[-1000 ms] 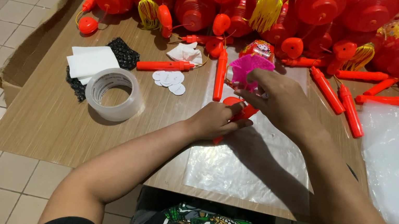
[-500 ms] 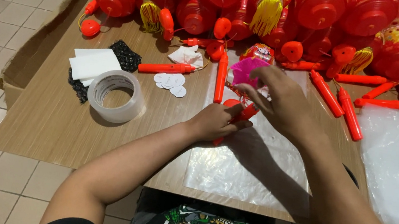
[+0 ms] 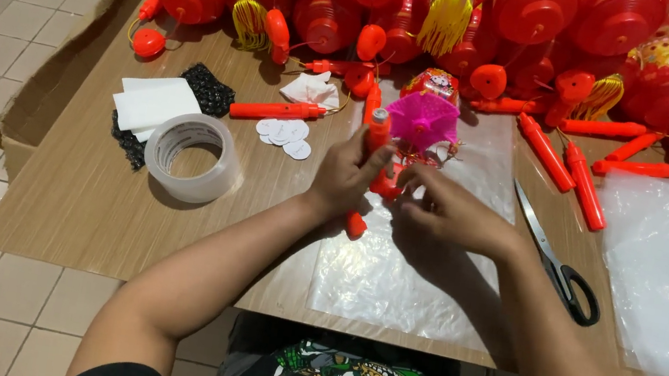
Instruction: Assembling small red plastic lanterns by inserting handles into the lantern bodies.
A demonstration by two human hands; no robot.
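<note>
moved: both hands lifted toy off sheet vs earlier, scissors now uncovered | L hand (image 3: 345, 179) fist closed round orange handle stick (image 3: 374, 145), upright, prob. to steady it | R hand (image 3: 445, 218) fingertips pinched at stick base, mid-frame | pink pleated lantern (image 3: 422, 120) just above grip | tape roll (image 3: 190, 158) left | scissors (image 3: 558, 261) right | red lanterns (image 3: 538, 11) top

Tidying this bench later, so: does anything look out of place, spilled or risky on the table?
Mostly the scissors: they lie open on the table, blades toward the right hand. Small white discs lie scattered loose beyond the left hand. Nothing looks spilled or broken.
</note>
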